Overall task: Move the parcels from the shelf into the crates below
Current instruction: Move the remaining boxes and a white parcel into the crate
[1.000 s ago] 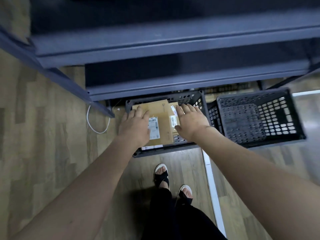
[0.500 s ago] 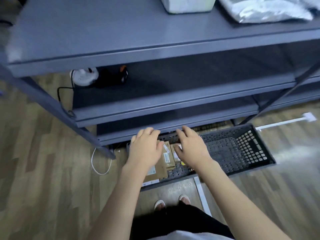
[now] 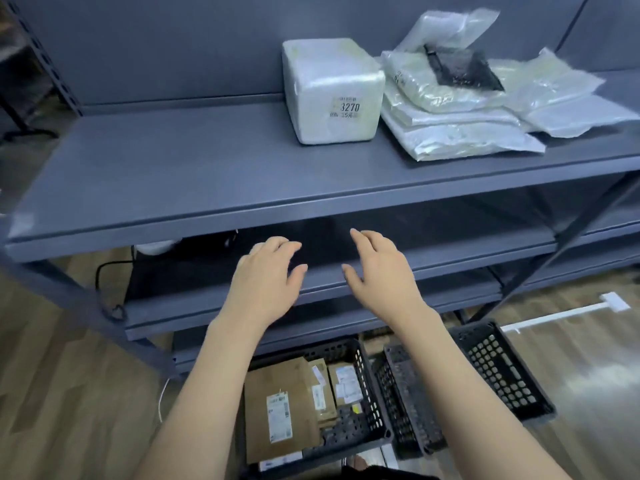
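On the grey top shelf (image 3: 173,168) stands a white foam box (image 3: 332,91) labelled 3270, with a heap of clear plastic mailer bags (image 3: 478,98) to its right. Below, on the floor, the left black crate (image 3: 367,375) holds brown cardboard parcels (image 3: 280,403). A second black crate (image 3: 502,372) to its right looks empty where it shows. My left hand (image 3: 266,282) and my right hand (image 3: 381,275) hover side by side in front of the shelf's lower tier, fingers relaxed, holding nothing.
Grey shelf uprights and diagonal braces (image 3: 561,237) frame the unit. A black cable (image 3: 107,289) and a white device (image 3: 152,245) sit on the second tier at left. A white strip (image 3: 568,311) lies on the wooden floor at right.
Both hands have let go of the cardboard parcels in the left crate and risen to the shelf's front. My view has tilted up, bringing the top shelf's parcels into sight.
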A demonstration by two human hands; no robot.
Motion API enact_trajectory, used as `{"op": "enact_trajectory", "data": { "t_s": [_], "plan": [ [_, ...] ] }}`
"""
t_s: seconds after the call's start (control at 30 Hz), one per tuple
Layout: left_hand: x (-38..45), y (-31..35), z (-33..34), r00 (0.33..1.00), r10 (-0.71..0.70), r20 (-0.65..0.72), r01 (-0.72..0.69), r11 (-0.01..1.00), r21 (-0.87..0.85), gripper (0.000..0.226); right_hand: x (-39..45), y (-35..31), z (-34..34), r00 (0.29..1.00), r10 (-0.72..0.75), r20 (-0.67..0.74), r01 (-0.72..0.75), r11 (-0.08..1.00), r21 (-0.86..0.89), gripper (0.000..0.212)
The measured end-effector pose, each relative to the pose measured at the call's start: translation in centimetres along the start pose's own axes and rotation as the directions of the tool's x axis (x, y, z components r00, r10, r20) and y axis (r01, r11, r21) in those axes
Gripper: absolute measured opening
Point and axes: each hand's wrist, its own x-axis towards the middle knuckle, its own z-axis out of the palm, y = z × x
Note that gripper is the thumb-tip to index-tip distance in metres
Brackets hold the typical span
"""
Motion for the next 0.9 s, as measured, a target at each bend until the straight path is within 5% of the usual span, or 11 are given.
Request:
{"op": "enact_trajectory", "data": {
  "t_s": [0.4, 0.67, 0.9],
  "plan": [
    [17.9, 3.6, -8.3, 0.997, 0.002, -0.083, 0.002, 0.999, 0.052, 0.069, 17.8, 5.5, -11.7, 0.989, -0.110, -0.096, 0.106, 0.993, -0.052, 0.085],
    [26.1, 3.1, -11.9, 0.981, -0.190, 0.044, 0.179, 0.968, 0.175, 0.113, 27.1, 6.8, -16.0, 0.995, -0.053, 0.080, 0.070, 0.969, -0.235, 0.100],
    [29.9, 3.3, -12.1, 0.933, -0.289, 0.216, 0.268, 0.956, 0.122, 0.124, 30.0, 6.4, -14.6, 0.971, 0.012, 0.241, 0.015, 0.994, -0.108, 0.099]
  ]
}}
